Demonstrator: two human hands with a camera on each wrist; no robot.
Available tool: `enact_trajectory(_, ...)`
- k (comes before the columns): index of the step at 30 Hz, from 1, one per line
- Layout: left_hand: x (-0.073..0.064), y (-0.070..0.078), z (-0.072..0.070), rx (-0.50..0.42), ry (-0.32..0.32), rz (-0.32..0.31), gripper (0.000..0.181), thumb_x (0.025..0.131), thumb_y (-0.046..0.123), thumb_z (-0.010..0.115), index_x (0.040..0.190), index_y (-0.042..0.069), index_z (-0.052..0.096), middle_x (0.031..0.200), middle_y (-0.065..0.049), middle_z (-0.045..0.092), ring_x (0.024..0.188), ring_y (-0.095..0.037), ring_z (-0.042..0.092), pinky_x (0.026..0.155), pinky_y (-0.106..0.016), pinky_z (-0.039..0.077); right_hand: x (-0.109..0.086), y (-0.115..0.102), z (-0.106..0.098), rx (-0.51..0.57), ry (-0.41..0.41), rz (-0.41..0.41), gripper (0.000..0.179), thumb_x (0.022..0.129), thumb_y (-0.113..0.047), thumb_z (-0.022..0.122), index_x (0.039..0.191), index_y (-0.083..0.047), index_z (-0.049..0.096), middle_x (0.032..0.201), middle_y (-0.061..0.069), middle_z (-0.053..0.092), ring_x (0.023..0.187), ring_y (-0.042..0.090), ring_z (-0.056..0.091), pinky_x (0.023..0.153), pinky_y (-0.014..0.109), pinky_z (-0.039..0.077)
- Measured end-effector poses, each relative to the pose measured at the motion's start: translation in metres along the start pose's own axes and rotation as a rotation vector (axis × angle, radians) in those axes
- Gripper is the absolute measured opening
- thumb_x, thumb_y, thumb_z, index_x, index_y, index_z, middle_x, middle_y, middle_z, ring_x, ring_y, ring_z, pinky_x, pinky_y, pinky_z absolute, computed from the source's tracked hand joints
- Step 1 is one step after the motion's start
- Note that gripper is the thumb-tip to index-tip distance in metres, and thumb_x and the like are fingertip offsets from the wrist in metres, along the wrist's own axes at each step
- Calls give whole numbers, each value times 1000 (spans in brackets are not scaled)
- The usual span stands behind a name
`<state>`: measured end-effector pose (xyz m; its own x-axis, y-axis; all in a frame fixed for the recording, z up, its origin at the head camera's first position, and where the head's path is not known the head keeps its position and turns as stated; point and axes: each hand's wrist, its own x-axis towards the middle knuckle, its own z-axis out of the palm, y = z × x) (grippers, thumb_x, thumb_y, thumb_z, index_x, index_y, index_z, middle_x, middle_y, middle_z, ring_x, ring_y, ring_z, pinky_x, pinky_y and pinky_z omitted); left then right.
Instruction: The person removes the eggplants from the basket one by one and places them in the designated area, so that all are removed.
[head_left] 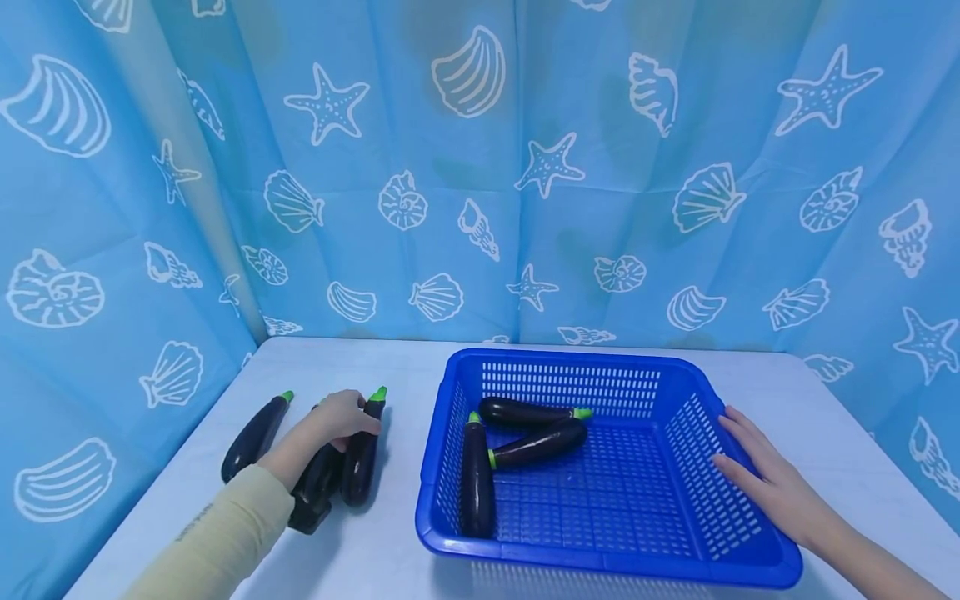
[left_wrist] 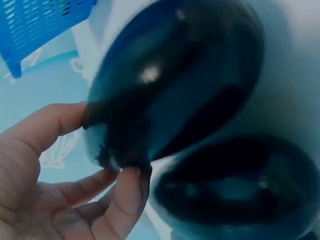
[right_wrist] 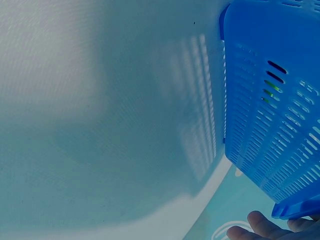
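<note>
Lower left of the frame, my left hand [head_left: 341,418] pinches an eggplant [head_left: 362,468] near its green stem [head_left: 379,394]; my right hand [head_left: 776,482] lies spread on the rim of the blue basket [head_left: 600,562], lower right. I judge this the picking-up step; lifting calls for a firm pinch.

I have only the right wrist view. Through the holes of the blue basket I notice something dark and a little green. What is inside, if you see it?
Observer: Three eggplants lie inside the basket.
Operator: Thank you. What is the left hand doing?
Observer: The left hand pinches another eggplant near its green end.
Operator: Does one more lie outside the basket?
Observer: Yes, the leftmost eggplant lies on the table, left of that hand.
</note>
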<state>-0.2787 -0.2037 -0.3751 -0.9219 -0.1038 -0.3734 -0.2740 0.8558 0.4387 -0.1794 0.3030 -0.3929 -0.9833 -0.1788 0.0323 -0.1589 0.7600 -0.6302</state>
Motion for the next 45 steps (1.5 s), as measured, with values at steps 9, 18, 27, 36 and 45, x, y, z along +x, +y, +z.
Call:
enact_trajectory(9, -6, -6, 3, 135, 47, 35, 58, 78, 19, 69, 121, -12, 46, 109, -25, 56, 94, -34, 57, 79, -43, 52, 0, -1, 0, 14, -2, -4, 65, 97, -31, 38, 143, 6, 10, 146, 32, 2, 128, 57, 9, 83, 77, 20)
enact_trajectory(18, -5, -10, 5, 149, 66, 57, 52, 78, 18, 70, 118, -9, 51, 108, -23, 57, 95, -33, 56, 85, -47, 48, 1, -1, 0, 19, 3, -8, 65, 97, -31, 38, 143, 5, 10, 147, 32, 2, 128, 57, 9, 83, 77, 19)
enact_trajectory(27, -10, -6, -16, 62, 53, 77, 48, 83, 20, 65, 120, -7, 48, 109, -25, 56, 91, -33, 59, 79, -45, 51, 1, -2, 0, 18, 2, -7, 66, 97, -32, 38, 143, 5, 9, 147, 31, 2, 128, 57, 9, 84, 77, 19)
enact_trajectory(36, -20, 9, -55, -20, 92, 189, 50, 89, 24, 57, 128, -5, 43, 117, -29, 51, 88, -32, 60, 77, -42, 53, -1, -1, -1, 20, -5, 10, 66, 97, -33, 37, 143, 5, 8, 147, 32, 1, 128, 57, 7, 85, 77, 18)
enact_trajectory(45, -34, 31, -82, -65, 117, 274, 50, 91, 26, 54, 130, -3, 42, 115, -27, 55, 83, -28, 60, 72, -36, 54, 0, 0, 0, 3, 4, 7, 66, 97, -33, 38, 143, 5, 10, 147, 32, 1, 128, 57, 8, 84, 77, 19)
